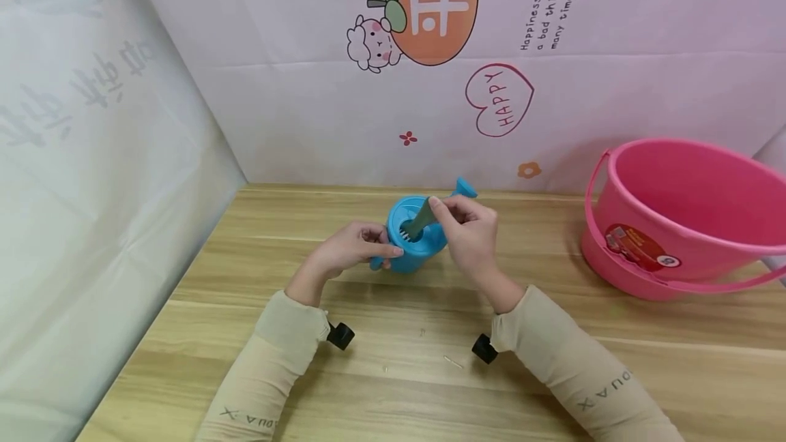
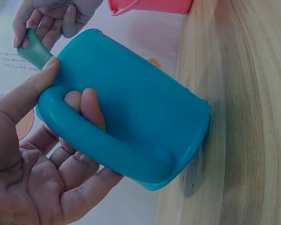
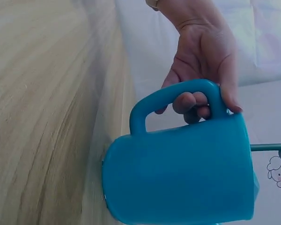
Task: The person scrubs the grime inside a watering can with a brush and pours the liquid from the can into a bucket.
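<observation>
A small blue watering can (image 1: 405, 263) with a sprinkler spout (image 1: 464, 187) stands upright on the wooden table. My left hand (image 1: 353, 247) grips its handle (image 2: 103, 136); some fingers pass through the loop and the thumb presses near the rim. Above the can, my right hand (image 1: 471, 234) pinches the upper end of a green-handled tool (image 1: 421, 219) between thumb and fingers. The tool slants into the can's round opening, where pale prongs or bristles show at its lower end. Inside the can, anything deeper is hidden. The right wrist view catches only the tool's thin green edge (image 3: 267, 147).
To the right stands a large pink bucket (image 1: 651, 224) with its handle hanging down in front. Small pale scraps (image 1: 453, 361) lie on the table (image 1: 393, 401) between the forearms. A printed white cloth (image 1: 295, 87) hangs behind the table, another at the left.
</observation>
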The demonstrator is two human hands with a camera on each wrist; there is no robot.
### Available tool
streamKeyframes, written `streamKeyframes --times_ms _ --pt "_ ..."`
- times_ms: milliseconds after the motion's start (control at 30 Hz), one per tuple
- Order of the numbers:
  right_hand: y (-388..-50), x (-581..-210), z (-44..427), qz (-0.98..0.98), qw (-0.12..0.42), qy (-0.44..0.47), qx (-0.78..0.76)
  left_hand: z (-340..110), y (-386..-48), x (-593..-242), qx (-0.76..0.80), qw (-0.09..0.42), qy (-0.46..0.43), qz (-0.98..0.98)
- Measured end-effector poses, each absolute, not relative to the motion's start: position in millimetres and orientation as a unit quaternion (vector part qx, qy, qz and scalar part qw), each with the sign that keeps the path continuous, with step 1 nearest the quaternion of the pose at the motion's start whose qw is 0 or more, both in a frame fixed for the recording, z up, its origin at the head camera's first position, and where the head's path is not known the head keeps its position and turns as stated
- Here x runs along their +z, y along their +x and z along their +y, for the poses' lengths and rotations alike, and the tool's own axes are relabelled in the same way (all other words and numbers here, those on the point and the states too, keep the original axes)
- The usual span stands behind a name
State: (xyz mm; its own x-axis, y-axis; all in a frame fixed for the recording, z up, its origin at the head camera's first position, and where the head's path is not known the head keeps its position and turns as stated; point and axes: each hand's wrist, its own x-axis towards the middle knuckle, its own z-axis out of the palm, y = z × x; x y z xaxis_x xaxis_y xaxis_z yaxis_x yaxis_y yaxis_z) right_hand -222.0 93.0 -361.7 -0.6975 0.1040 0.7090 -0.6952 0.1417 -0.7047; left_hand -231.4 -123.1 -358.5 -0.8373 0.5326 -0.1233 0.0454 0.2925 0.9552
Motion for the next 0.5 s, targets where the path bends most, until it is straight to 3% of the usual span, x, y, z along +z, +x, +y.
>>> streamKeyframes --times_ms 167,367,500 --pt "-221.6 -362.1 90.9 -0.694 0.295 0.237 0.613 -124.6 -233.5 -358.8 0.567 0.216 0.188 0.772" --pt "-223.1 -357.6 92.3 -0.688 0.318 0.2 0.621 -124.7 -235.1 -358.5 0.563 0.214 0.193 0.774" --pt "-220.3 -358.1 88.1 -0.692 0.29 0.226 0.621 -125.7 -234.8 -357.1 0.566 0.217 0.192 0.772"
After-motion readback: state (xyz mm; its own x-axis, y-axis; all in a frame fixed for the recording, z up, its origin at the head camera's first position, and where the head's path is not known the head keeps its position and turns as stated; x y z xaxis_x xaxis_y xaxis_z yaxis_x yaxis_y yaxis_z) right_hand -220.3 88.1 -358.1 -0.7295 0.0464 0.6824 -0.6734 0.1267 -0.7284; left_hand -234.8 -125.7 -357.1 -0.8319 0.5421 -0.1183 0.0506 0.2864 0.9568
